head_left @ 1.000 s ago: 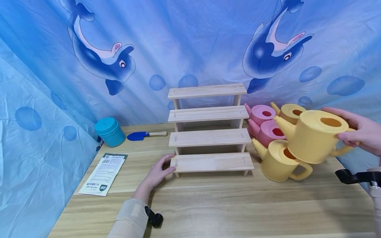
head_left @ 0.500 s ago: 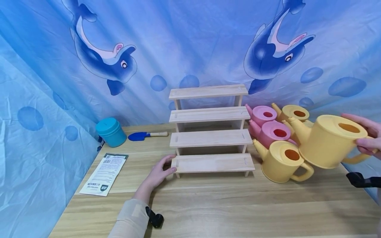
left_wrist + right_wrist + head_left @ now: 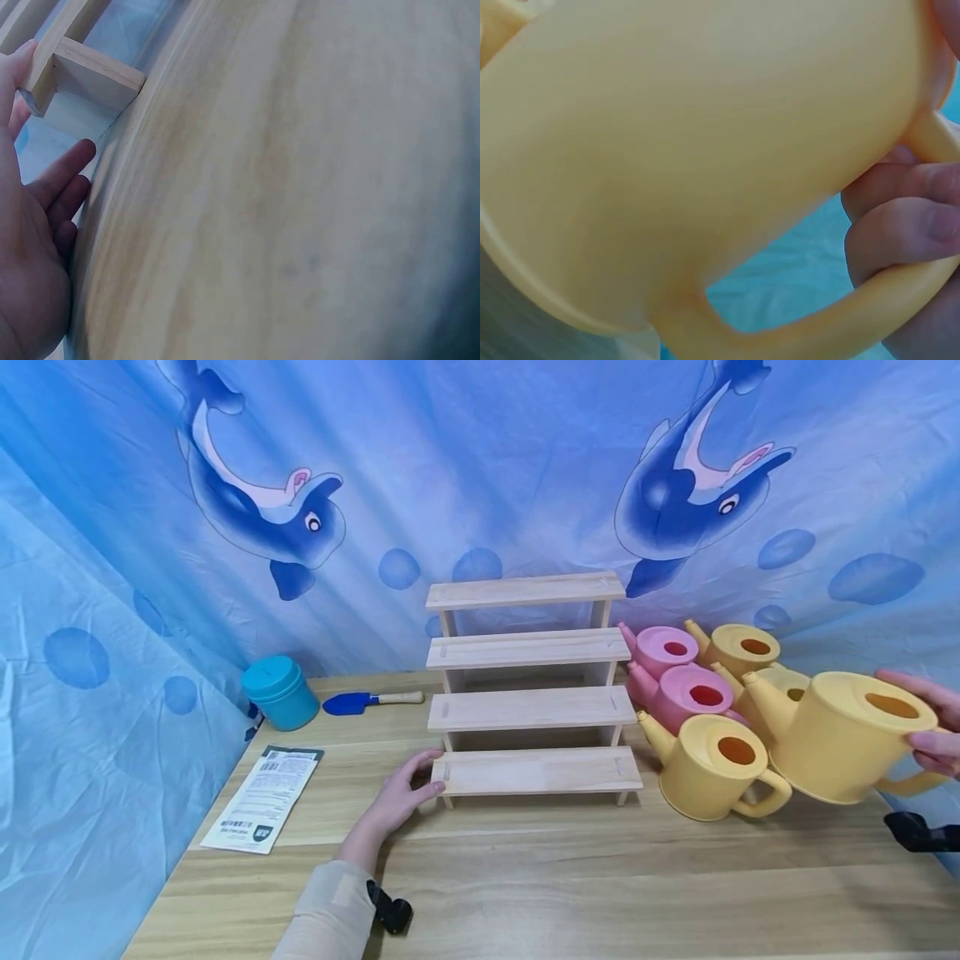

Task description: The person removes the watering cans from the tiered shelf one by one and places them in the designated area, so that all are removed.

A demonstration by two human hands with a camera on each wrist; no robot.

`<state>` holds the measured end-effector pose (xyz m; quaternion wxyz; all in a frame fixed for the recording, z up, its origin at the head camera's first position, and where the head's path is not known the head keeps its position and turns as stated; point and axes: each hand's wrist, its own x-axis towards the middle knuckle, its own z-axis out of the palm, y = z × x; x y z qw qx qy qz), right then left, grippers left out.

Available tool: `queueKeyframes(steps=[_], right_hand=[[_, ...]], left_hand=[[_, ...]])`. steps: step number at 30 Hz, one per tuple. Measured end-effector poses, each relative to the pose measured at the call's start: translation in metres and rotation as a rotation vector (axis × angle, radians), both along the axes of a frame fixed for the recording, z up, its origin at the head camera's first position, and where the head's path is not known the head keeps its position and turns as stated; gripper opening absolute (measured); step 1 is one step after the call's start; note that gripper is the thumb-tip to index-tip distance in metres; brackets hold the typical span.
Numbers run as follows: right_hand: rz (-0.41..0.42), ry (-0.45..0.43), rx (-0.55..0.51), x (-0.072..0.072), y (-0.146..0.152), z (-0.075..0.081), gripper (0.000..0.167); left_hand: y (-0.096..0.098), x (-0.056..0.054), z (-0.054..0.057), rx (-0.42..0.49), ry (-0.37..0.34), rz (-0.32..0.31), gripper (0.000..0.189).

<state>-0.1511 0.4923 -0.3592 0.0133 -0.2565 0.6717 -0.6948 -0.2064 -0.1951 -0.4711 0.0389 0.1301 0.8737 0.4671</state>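
Note:
My left hand (image 3: 397, 793) is at the left end of the lowest board of a stepped wooden plant stand (image 3: 532, 706), thumb and forefinger gripping the board's corners. In the left wrist view the other fingers of this hand (image 3: 34, 247) point away beneath the board end (image 3: 97, 71). At the far right, my right hand (image 3: 930, 727) holds a yellow watering can (image 3: 840, 743) by its handle, fingers curled through the loop in the right wrist view. The can leans slightly, close over the table beside another yellow watering can (image 3: 708, 785); its spout points left.
Two pink watering cans (image 3: 693, 681) and more yellow ones (image 3: 738, 639) crowd the stand's right side. A teal lidded tin (image 3: 279, 693), a blue hand trowel (image 3: 348, 702) and a printed packet (image 3: 258, 802) lie left on the wooden table (image 3: 525, 885). A blue dolphin curtain (image 3: 487, 468) hangs behind.
The right hand has carried the yellow watering can to the right and lowered it, uncovering another yellow can behind. The left hand has stayed at the stand.

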Motion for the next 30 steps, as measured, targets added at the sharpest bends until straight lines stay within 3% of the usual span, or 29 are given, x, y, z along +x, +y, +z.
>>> queueKeyframes(steps=[9,15,23,30], right_hand=[[-0.116,-0.06,0.092,0.002,-0.004,-0.022,0.066],[-0.093,-0.111,0.066,0.007,0.0,-0.035,0.064],[-0.093,-0.147,0.123,0.012,0.003,-0.05,0.063],[-0.059,-0.207,0.027,0.018,0.004,-0.065,0.062]], left_hand=[[-0.004,0.004,-0.003,0.04,-0.003,0.003,0.054],[-0.003,0.002,0.001,0.001,-0.015,0.007,0.056],[-0.001,0.0,0.003,-0.015,-0.017,0.007,0.057],[0.0,0.0,0.001,-0.004,-0.019,-0.007,0.055]])
